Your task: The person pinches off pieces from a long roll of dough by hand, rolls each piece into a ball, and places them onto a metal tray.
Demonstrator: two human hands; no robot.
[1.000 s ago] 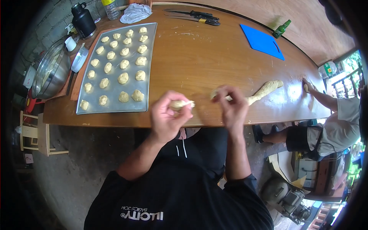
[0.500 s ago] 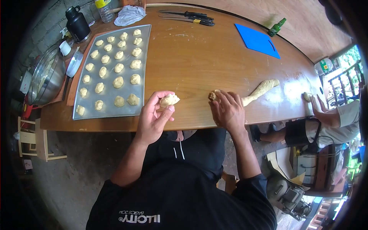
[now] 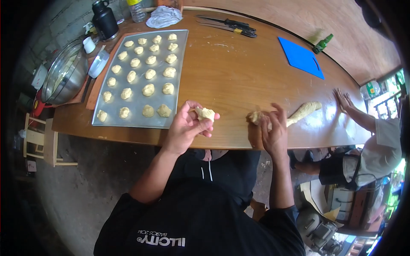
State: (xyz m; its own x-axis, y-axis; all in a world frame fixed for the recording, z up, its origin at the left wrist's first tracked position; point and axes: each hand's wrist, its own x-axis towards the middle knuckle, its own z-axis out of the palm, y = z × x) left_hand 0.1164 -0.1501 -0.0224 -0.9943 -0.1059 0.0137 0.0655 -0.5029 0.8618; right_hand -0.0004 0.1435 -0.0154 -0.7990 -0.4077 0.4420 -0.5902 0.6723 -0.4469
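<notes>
A torn piece of dough is pinched between the thumb and fingers of my left hand, held up over the front of the table. To its right lies a long dough roll, its ragged left end pointing towards me. My right hand is over the roll near that end, fingers lifted and spread; it covers part of the roll. Left of my hands, a metal baking tray carries several rows of dough lumps.
A steel bowl, a black flask and a plastic bag stand at the left and back. Knives, a blue cutting board and a green bottle lie further back. Another person's hand rests on the table's right end.
My right hand's fingers have come up and spread apart from the roll's end. My left hand has turned slightly with its dough piece. The other person's hand has moved further onto the table.
</notes>
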